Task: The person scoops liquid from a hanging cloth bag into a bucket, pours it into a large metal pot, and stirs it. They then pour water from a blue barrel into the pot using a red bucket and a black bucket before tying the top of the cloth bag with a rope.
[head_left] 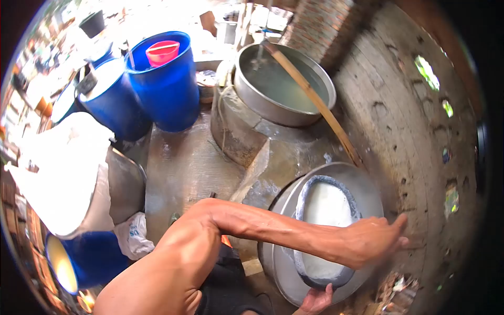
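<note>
A dark blue-grey oval tub (304, 197) with whitish contents sits within the rim of a wide round metal pan (367, 197). My right hand (316, 300) grips the tub's near end, its thumb at the rim and its other fingers partly hidden. My left arm reaches across the tub. Beyond the tub's right side, my left hand (374, 240) is slightly blurred, with one finger stretched out and another apart from it; nothing shows in its grasp. The left forearm hides part of the tub and its contents.
A large metal pot (286, 113) of cloudy liquid stands on a raised masonry base (239, 131), with a wooden pole (310, 94) leaning across it. Blue barrels (165, 97), one with a red bowl (163, 52), stand left. White cloth (63, 168) covers a container.
</note>
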The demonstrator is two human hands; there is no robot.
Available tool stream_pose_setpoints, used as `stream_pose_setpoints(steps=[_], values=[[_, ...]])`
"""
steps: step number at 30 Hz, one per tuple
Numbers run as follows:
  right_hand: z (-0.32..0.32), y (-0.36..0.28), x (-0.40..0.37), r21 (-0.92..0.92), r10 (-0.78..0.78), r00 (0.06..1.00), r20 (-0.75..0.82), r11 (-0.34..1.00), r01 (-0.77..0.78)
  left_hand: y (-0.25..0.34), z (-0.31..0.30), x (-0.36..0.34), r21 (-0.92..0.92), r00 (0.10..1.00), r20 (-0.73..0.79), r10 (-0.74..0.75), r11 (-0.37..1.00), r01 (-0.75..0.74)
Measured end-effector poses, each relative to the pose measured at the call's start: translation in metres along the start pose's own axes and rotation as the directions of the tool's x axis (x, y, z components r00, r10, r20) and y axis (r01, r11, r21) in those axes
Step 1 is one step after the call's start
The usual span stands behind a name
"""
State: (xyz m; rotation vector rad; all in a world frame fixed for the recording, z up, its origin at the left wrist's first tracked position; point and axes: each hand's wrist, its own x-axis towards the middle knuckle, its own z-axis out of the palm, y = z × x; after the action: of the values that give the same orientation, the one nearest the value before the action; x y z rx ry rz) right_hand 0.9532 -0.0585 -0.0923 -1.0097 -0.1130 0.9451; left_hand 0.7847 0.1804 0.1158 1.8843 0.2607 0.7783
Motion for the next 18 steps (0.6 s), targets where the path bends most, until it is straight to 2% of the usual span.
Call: stream_pose_setpoints(steps=[1, 3, 4, 5, 7, 8, 9, 11, 13, 14, 17, 18], values=[[0.004, -0.001, -0.006, -0.022, 0.009, 0.999, 0.035, 1.0, -0.008, 0.011, -0.01, -0.009, 0.003, 0.999, -0.038, 0.024, 1.0, -0.024], [0.009, -0.003, -0.014, -0.017, 0.05, 0.999, 0.004, 0.999, -0.05, 0.031, -0.036, -0.035, 0.017, 0.991, -0.13, 0.041, 0.999, -0.039], [0.023, -0.001, -0.017, 0.034, 0.088, 0.996, 0.03, 0.995, -0.089, 0.041, -0.052, -0.052, -0.015, 0.989, -0.14, 0.042, 0.999, -0.045], [0.036, 0.005, -0.018, 0.007, 0.106, 0.992, 0.065, 0.994, -0.107, 0.048, -0.066, -0.068, -0.049, 0.988, -0.146, 0.044, 0.997, -0.051], [0.06, 0.021, -0.027, -0.02, 0.211, 0.971, 0.111, 0.978, -0.21, 0.057, -0.089, -0.105, -0.008, 0.974, -0.225, 0.037, 0.999, -0.04], [0.075, 0.032, -0.028, -0.107, 0.216, 0.976, 0.006, 0.971, -0.214, 0.062, -0.1, -0.123, -0.026, 0.964, -0.264, 0.02, 0.999, -0.027], [0.095, 0.051, -0.03, -0.132, 0.236, 0.971, 0.032, 0.964, -0.23, 0.065, -0.111, -0.142, -0.042, 0.953, -0.303, 0.003, 0.999, -0.017], [0.128, 0.089, -0.035, -0.23, 0.295, 0.882, 0.368, 0.948, -0.221, 0.059, -0.128, -0.177, 0.014, 0.907, -0.42, 0.037, 0.999, -0.034], [0.148, 0.128, -0.038, -0.271, 0.37, 0.833, 0.412, 0.922, -0.275, 0.063, -0.15, -0.221, 0.058, 0.875, -0.484, -0.018, 0.997, 0.053], [0.157, 0.146, -0.039, -0.299, 0.428, 0.789, 0.44, 0.899, -0.321, 0.058, -0.156, -0.242, 0.138, 0.835, -0.549, 0.029, 0.989, 0.056], [0.193, 0.215, -0.049, -0.381, 0.57, 0.655, 0.496, 0.821, -0.426, 0.07, -0.191, -0.315, 0.138, 0.752, -0.658, -0.041, 0.975, 0.174], [0.21, 0.237, -0.06, -0.404, 0.579, 0.621, 0.528, 0.815, -0.416, 0.066, -0.202, -0.339, 0.182, 0.725, -0.688, 0.031, 0.975, 0.131]])
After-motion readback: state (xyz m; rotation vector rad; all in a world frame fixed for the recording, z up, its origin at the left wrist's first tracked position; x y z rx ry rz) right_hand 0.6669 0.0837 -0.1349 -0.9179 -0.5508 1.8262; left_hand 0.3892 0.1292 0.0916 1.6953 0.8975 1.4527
